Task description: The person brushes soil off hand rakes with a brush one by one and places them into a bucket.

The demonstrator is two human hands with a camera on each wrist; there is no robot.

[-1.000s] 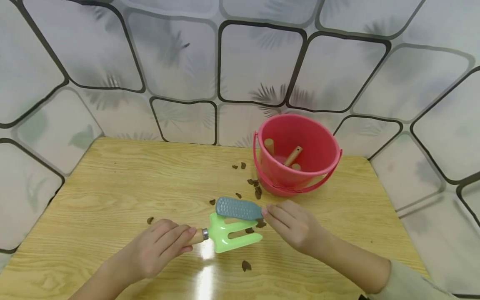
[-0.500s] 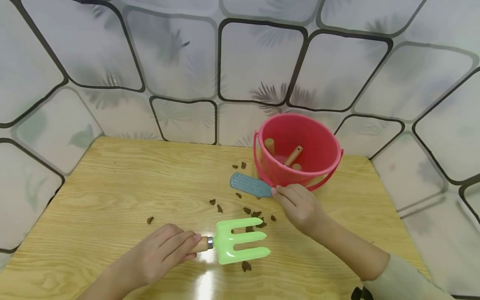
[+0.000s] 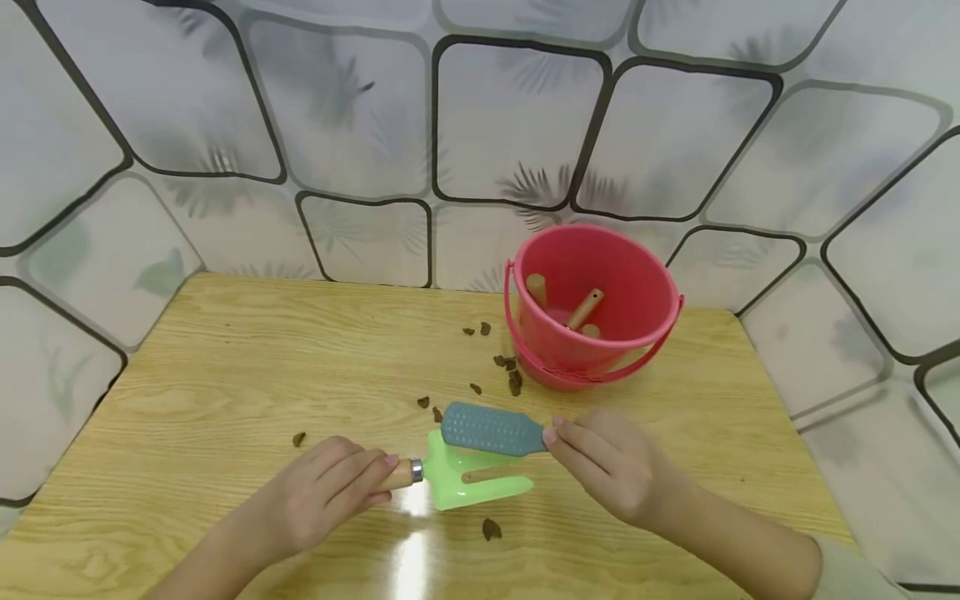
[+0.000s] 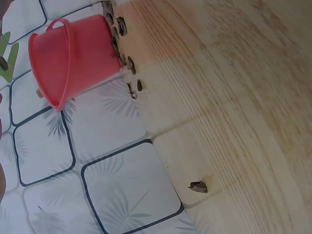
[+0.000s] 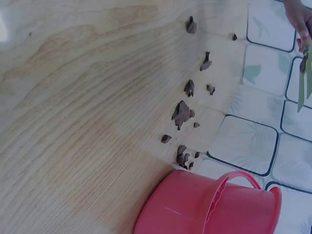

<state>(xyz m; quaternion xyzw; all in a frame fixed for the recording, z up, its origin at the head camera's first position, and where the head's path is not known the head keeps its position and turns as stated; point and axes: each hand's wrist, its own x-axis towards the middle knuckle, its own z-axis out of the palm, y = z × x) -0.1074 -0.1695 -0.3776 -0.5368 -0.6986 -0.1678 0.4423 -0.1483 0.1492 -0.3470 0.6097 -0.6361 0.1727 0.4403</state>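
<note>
In the head view my left hand [image 3: 322,497] grips the wooden handle of a light-green garden fork [image 3: 450,483], tines pointing right. My right hand [image 3: 611,467] pinches the narrow end of a grey-blue flat tool [image 3: 491,429] with a dimpled, rounded head. That head overlaps the fork's upper tines and hides them; whether they touch I cannot tell. A brown leaf-like bit [image 5: 303,66] shows against the green fork in the right wrist view. Other dry brown bits [image 3: 491,529] are scattered on the wooden table [image 3: 337,350].
A pink bucket [image 3: 570,362] stands at the table's back right, its handle hanging down in front. Several wooden handles [image 3: 585,308] show inside it. Brown bits [image 3: 515,382] lie by its base. A patterned wall covering [image 3: 360,117] rises behind the table.
My right hand took the grey-blue tool up to the bucket's front, then back down over the fork. The fork first shifted down and right, then up again, staying in my left hand.
</note>
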